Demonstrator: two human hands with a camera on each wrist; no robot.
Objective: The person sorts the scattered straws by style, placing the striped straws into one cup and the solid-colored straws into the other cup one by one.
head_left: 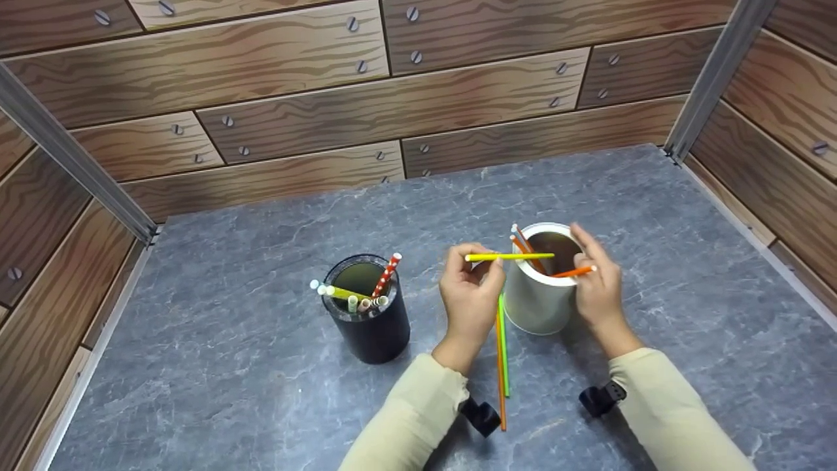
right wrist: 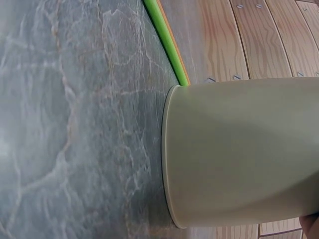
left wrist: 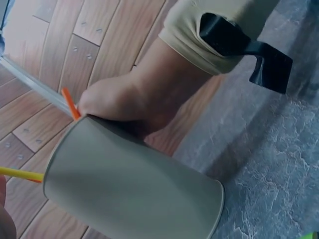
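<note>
My left hand (head_left: 467, 297) pinches a yellow straw (head_left: 510, 257) between thumb and fingers. The straw lies nearly level, its far end over the mouth of a white cylindrical holder (head_left: 537, 307). On the holder's right side, my right hand (head_left: 600, 294) grips the rim, with the index finger raised along it. An orange straw (head_left: 567, 272) leans out of the holder by the right thumb. More straws (head_left: 522, 242) lean at its left inner rim. The left wrist view shows the holder's wall (left wrist: 134, 179), standing upright on the table; the right wrist view shows its base (right wrist: 199, 159).
A black mesh-rimmed holder (head_left: 374, 337) with several patterned straws (head_left: 387, 275) stands to the left. A green straw (head_left: 505, 353) and an orange straw (head_left: 501, 392) lie on the grey marbled table (head_left: 229, 340), between my forearms. Wood-patterned panels (head_left: 294, 85) enclose the table.
</note>
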